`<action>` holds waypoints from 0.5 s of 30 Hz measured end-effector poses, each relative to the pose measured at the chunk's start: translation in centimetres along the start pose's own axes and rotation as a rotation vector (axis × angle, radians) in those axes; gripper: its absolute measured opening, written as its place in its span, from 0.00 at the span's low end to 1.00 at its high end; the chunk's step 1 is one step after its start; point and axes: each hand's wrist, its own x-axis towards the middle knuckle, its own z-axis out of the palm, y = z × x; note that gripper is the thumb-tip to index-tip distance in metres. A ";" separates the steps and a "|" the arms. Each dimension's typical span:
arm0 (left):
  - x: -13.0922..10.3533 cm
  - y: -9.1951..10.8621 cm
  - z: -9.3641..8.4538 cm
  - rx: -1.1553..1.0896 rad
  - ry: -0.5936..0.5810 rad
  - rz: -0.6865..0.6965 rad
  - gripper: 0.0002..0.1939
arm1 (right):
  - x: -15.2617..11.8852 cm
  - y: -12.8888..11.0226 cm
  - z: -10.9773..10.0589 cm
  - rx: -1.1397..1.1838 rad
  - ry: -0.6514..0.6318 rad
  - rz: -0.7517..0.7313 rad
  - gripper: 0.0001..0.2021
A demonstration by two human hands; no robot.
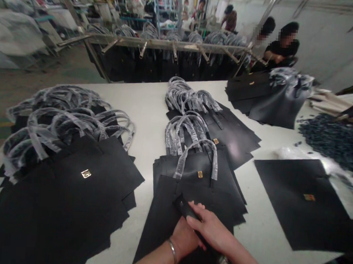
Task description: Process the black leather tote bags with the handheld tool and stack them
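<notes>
My right hand [211, 225] is closed around a long black strip [184, 206], thumb on top and fingers on its far side. My left hand [184, 238], with a silver bangle at the wrist, is closed beneath the same strip, its fingertips showing past the edge. The strip slants toward the lower right; its exact kind is unclear. Both hands are over the top black bag panel [162, 211] of the middle stack. Behind it, a panel with a gold clasp plate [200, 174] carries a plastic-wrapped handle [201, 145].
To the left lies a stack of black panels [71, 197] with wrapped handles. A single panel [304, 199] lies at right, near a heap of small dark pieces [334, 137]. More panels [259, 97] sit farther back. Beyond the white table [147, 118] stands a metal rack [170, 45]; people work behind.
</notes>
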 end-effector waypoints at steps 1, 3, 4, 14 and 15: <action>-0.1 0.0 0.3 -0.005 0.000 -0.014 0.29 | 0.5 -0.4 0.2 -0.052 0.007 -0.032 0.27; -0.2 0.1 1.0 -0.018 -0.002 -0.066 0.24 | 1.6 -1.2 0.6 -0.137 0.016 -0.074 0.27; -0.2 0.1 1.3 -0.024 -0.007 -0.093 0.23 | 2.1 -1.6 0.8 -0.165 0.019 -0.076 0.28; -0.1 0.1 0.3 0.026 -0.032 -0.068 0.29 | 1.7 -0.9 1.2 -0.226 0.030 -0.067 0.28; -0.2 0.0 0.3 0.016 -0.046 -0.055 0.35 | 1.2 -0.5 1.0 -0.219 0.029 -0.066 0.27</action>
